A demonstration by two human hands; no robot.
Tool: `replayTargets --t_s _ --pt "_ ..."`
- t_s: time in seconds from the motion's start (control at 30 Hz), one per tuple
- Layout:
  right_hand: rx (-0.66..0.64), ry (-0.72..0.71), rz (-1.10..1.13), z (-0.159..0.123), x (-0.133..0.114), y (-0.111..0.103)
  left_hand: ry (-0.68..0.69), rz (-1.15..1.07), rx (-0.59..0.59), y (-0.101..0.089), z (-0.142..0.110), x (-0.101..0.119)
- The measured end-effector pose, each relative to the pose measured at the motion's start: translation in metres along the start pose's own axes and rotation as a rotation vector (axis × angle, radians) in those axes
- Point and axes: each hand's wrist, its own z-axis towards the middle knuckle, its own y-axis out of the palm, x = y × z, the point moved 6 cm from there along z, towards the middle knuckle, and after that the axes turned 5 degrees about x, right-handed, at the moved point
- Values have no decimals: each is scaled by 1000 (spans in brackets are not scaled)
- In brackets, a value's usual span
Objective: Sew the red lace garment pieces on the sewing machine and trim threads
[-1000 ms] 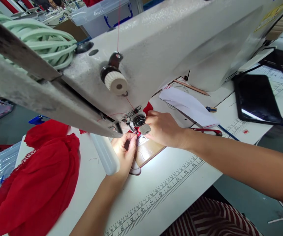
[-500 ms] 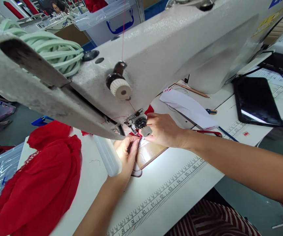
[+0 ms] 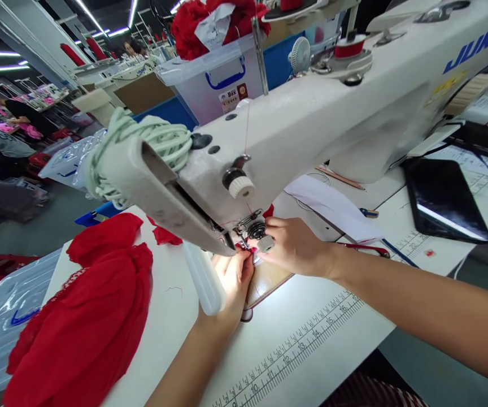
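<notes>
Beneath the sewing machine [image 3: 312, 124], the left hand [image 3: 232, 278] pinches red cloth [image 3: 268, 211], thumb and forefinger together, while the right hand [image 3: 297, 247] curls its fingers just beside, any grip hidden. The view has tipped up, showing more beyond the machine, yet both hands hold their place; the work appears undisturbed.

Your left hand [image 3: 232, 278] pinched a bit of red fabric [image 3: 251, 243] under the sewing machine [image 3: 307, 121], and your right hand [image 3: 297, 249] seemed to touch it too (the machine's knob [image 3: 265, 243] hid those fingertips). A larger red cloth [image 3: 95, 316] lay heaped on the white table [image 3: 176, 322] at your left; a black-screened device [image 3: 445, 195] rested right of some white paper [image 3: 335, 206].
</notes>
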Motion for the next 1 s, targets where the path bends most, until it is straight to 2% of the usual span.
replayTargets --t_s 0.1,0.3,0.5,0.63,0.8,0.93,1.0 --pt "-24 -98 -55 -1 -6 -1 -1 -28 -17 0 -2 -1" --pt "56 -46 -93 4 -10 -1 -19 -121 -50 -1 -2 -1" --pt "33 -121 -130 8 -13 -1 -151 -182 -43 0 -6 -11" --pt "13 -70 -151 8 -12 1 -248 -208 -94 5 -9 -16" --pt "44 -34 -171 7 -12 4 -278 -191 -119 7 -9 -18" --pt "33 -110 -126 7 -13 3 -264 -221 -111 7 -9 -17" --pt "21 -130 -91 7 -12 3 -359 -264 -141 8 -12 -22"
